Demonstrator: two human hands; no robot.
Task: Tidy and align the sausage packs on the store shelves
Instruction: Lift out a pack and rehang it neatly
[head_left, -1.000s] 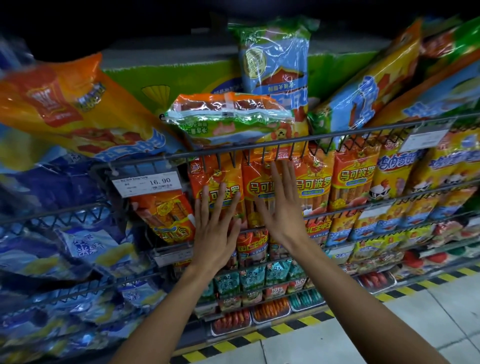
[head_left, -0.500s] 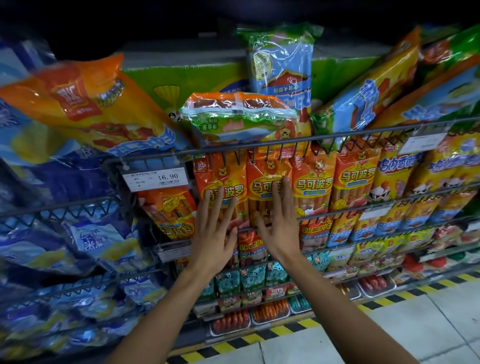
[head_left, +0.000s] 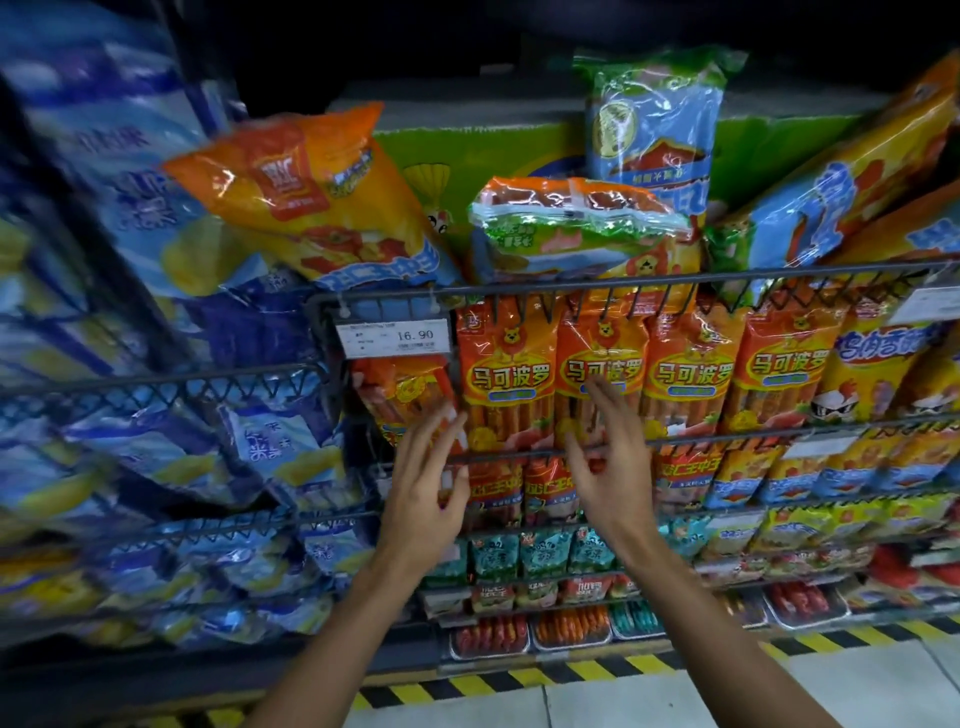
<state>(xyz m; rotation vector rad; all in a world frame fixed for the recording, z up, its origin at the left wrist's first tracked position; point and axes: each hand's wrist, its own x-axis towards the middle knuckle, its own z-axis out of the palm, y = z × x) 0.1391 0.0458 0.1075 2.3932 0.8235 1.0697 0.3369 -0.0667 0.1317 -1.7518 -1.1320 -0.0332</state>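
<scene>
Four orange packs (head_left: 602, 384) stand upright along the shelf's front rail (head_left: 675, 440); the slanted pack (head_left: 405, 400) at its left end remains. Left hand (head_left: 423, 499) and right hand (head_left: 605, 467) are spread, holding nothing.

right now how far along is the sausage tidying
Looks done: the four orange packs stand upright, side by side behind the rail. In hand: left hand and right hand are open at that row, gripping nothing. Left: the tilted pack under the price tag, and the loose bags heaped above.
</scene>
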